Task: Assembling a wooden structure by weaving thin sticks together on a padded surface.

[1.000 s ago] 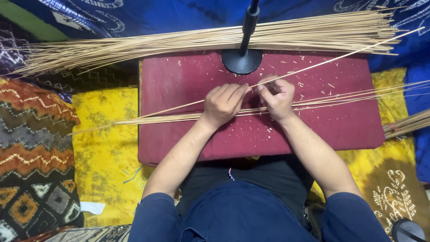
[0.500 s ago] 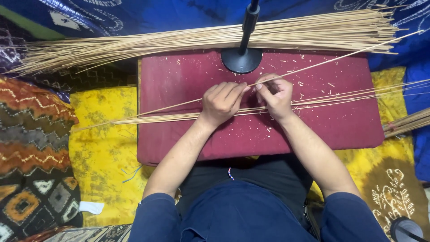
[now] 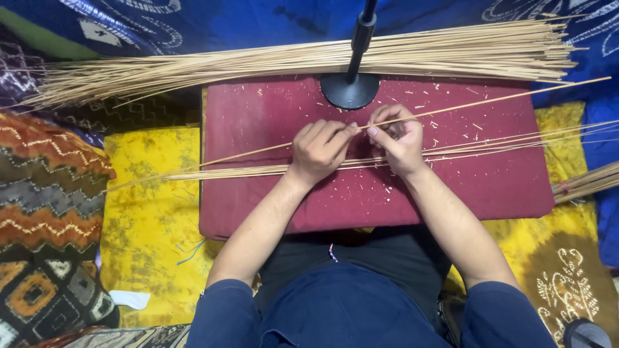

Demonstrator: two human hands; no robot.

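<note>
We see ourselves from above in a dark navy short-sleeved shirt, its sleeves ending just above the elbows and leaving both forearms bare. Below the shirt's hem we wear black trousers, and a thin twisted cord in mixed colours shows at the waist between the two garments. Our left hand point(image 3: 320, 149) and right hand point(image 3: 398, 138) are bare, with no rings, watch or bracelets that we can make out, and the nails look short and plain.

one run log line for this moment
left hand: pinching thin stick | right hand: pinching same stick | under hands: loose sticks on maroon pad
</note>
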